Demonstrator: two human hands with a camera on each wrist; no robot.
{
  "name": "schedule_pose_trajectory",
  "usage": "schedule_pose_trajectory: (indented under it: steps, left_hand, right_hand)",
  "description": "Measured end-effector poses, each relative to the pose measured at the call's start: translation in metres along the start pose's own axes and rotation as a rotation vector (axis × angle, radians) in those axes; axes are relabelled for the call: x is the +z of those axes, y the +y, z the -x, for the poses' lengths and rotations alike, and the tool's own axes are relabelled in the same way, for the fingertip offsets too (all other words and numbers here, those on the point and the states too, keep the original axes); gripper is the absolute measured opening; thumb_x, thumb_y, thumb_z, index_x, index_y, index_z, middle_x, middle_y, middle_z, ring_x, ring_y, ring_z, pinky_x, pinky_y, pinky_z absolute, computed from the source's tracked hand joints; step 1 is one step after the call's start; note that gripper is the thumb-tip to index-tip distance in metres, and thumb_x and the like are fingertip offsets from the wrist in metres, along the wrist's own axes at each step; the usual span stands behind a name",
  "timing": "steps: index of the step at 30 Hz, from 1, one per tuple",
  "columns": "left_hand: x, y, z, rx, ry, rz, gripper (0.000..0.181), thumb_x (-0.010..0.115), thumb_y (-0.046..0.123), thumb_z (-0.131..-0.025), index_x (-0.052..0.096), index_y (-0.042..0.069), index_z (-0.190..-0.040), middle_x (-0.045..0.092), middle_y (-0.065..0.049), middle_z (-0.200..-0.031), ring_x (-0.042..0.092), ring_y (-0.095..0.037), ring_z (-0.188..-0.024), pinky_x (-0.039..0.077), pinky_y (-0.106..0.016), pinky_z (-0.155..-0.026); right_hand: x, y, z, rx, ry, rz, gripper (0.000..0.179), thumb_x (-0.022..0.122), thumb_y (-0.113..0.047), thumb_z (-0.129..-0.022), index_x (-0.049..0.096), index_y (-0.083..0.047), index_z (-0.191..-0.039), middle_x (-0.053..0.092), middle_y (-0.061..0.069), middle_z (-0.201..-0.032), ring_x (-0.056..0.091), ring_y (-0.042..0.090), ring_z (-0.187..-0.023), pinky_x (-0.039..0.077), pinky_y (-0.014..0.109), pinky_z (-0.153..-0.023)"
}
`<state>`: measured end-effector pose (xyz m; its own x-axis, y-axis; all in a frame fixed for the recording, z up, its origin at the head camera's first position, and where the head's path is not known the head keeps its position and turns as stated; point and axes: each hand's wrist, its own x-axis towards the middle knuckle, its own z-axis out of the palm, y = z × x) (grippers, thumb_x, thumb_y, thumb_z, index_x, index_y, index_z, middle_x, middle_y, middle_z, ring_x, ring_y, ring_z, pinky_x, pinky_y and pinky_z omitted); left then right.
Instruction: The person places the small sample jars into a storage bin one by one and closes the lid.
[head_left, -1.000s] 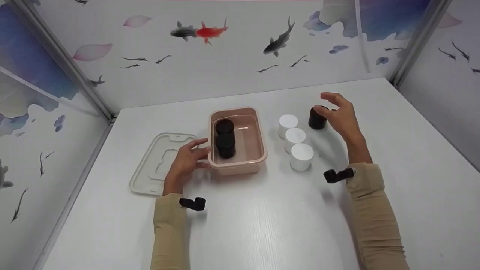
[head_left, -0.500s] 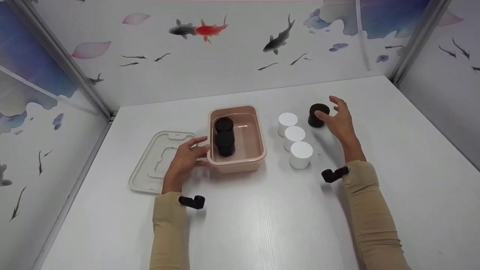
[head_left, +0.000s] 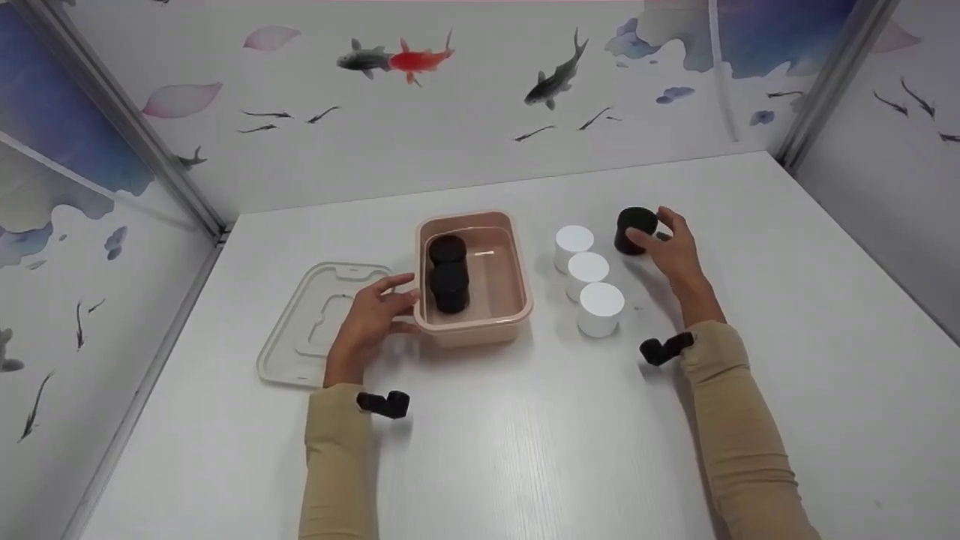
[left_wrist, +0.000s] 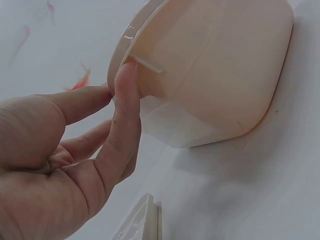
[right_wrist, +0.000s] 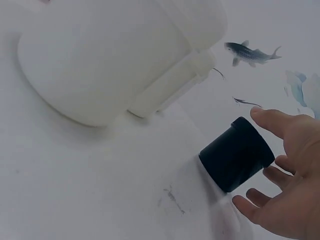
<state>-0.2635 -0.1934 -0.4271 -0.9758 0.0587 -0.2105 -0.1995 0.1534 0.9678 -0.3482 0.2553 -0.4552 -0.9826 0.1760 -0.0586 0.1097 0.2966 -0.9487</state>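
Observation:
My left hand (head_left: pixel 369 319) pinches the left rim of a pink plastic box (head_left: pixel 484 337), fingertips at its lip in the left wrist view. Two black lidded jars, the nearer jar (head_left: pixel 451 291) and the farther jar (head_left: pixel 448 249), stand along the left side inside. At the back right, my right hand (head_left: pixel 671 253) has thumb and fingers curled round an upright black jar (head_left: pixel 628 241), which stands on the table. In the right wrist view, the thumb tip is at one side of that jar's lid (right_wrist: pixel 247 145) and the fingers at the other.
Between box and right hand, a slanting row of white jars holds a far jar (head_left: pixel 574 247), a middle jar (head_left: pixel 586 276) and a near jar (head_left: pixel 600 309). A pale lid (head_left: pixel 296 341) lies flat left of the box, partly behind the left hand. Patterned panels surround the table.
My right hand's fingers have come in from above and right of the black jar to its side, and the wrist has shifted slightly left. My left hand and the box stay put.

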Motion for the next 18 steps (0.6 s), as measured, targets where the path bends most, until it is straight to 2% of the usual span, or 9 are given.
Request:
schedule_pose_trajectory:
  steps: [9,14,18]
  left_hand:
    - [0.0001,-0.0027,-0.0010,-0.013,-0.005,0.027,0.048,0.063,0.016,-0.100,0.051,0.008,-0.145,0.067,-0.023,-0.125,0.070,-0.016,-0.094,0.064,-0.030,-0.070]
    - [0.0000,-0.0017,-0.0007,-0.005,-0.023,0.041,0.048,0.062,0.015,-0.100,0.049,0.006,-0.146,0.064,-0.027,-0.128,0.070,-0.018,-0.095,0.064,-0.030,-0.069]
    - [-0.0022,-0.0005,-0.0012,0.002,-0.022,0.028,0.048,0.061,0.015,-0.100,0.049,0.007,-0.146,0.065,-0.026,-0.128,0.070,-0.018,-0.095,0.064,-0.030,-0.069]
  right_hand:
    - [0.0033,0.0047,-0.0022,-0.019,-0.001,-0.015,0.088,0.070,-0.032,-0.095,0.017,-0.012,-0.161,0.017,0.013,-0.168,0.024,0.035,-0.152,0.025,0.042,-0.127]
    - [0.0065,0.0035,-0.0011,0.007,0.032,-0.044,0.080,0.067,-0.030,-0.096,0.022,-0.011,-0.159,0.023,0.014,-0.166,0.027,0.032,-0.152,0.027,0.040,-0.127]
    - [0.0092,0.0003,-0.0012,0.020,0.052,-0.053,0.080,0.068,-0.032,-0.096,0.023,-0.010,-0.158,0.026,0.013,-0.165,0.029,0.029,-0.152,0.029,0.039,-0.126]
